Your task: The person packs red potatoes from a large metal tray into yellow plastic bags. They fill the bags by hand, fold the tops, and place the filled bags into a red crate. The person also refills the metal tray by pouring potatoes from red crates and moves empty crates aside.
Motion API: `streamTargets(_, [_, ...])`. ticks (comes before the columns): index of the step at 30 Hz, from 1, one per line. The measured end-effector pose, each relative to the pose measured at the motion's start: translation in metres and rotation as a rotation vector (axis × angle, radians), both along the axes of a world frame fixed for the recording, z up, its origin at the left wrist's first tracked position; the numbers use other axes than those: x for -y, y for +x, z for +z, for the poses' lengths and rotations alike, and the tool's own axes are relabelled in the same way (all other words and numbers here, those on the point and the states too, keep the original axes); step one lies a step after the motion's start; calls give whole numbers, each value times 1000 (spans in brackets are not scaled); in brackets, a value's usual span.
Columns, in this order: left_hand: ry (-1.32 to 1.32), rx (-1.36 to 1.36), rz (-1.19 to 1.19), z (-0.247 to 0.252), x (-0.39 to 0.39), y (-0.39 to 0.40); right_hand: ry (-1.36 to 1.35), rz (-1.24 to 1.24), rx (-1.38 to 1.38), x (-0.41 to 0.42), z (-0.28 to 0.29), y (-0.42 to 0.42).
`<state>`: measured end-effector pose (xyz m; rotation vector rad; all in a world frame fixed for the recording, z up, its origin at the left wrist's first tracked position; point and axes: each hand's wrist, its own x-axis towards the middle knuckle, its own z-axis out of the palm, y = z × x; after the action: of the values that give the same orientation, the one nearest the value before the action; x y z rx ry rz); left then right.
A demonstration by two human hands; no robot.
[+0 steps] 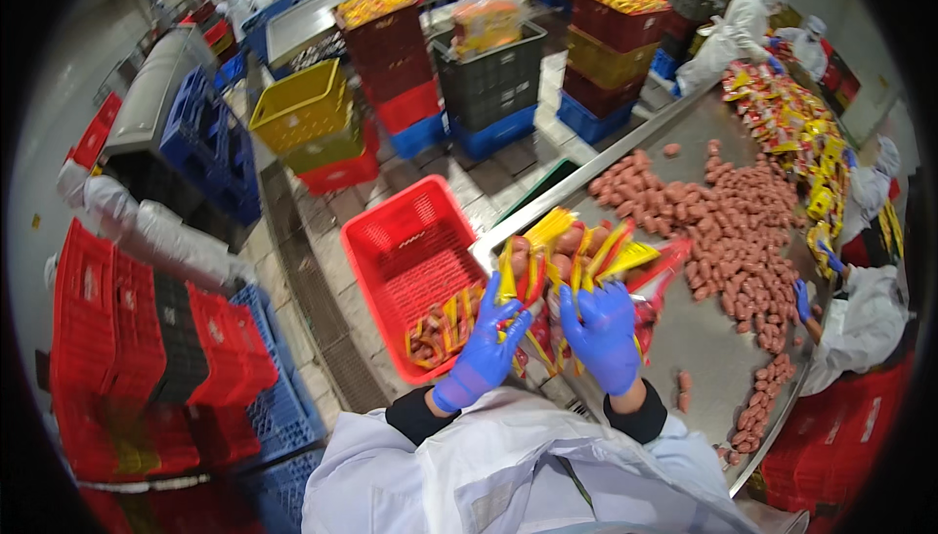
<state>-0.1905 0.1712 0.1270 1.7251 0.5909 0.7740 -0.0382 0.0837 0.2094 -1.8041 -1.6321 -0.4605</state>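
At the near corner of the steel table [703, 351], my two blue-gloved hands are around a bunch of yellow-and-red pouches [522, 281] filled with short pink sausages. My left hand [480, 358] grips the left side of the bunch, beside the red crate. Pressed against its right side, my right hand [604, 343] has curled fingers on the pouches. The palms and lower pouches are partly hidden. In the red plastic crate [366, 270], filled pouches [447, 321] lie at the near end. A large heap of loose sausages [740, 241] spreads over the table beyond my right hand.
Co-workers in white stand along the table's far side; one gloved hand [802, 299] is by the sausages. Printed packets [795, 120] are piled there. Stacked crates [392, 58] stand across the aisle, with more red crates [110, 329] at left. A drain grate [315, 299] crosses the floor.
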Motion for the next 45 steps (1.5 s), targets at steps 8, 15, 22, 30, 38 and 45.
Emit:
streamTargets(8, [-333, -131, 344, -55, -21, -154, -269, 527, -198, -116, -86, -120])
streamTargets(15, [-450, -83, 429, -122, -110, -165, -482, 604, -189, -233, -167, -121])
streamTargets(22, [-6, -87, 482, -199, -258, -125, -238, 519, 129, -347, -207, -89])
streamTargets(30, [260, -862, 315, -306, -214, -124, -596, 308, 89, -273, -386, -76])
streamTargets(38, [-386, -971, 201, -343, -139, -119, -869, 145, -184, -169, -412, -75])
streamTargets(45, [57, -675, 86, -276, -122, -150, -776, 312, -315, -98, -327, -76])
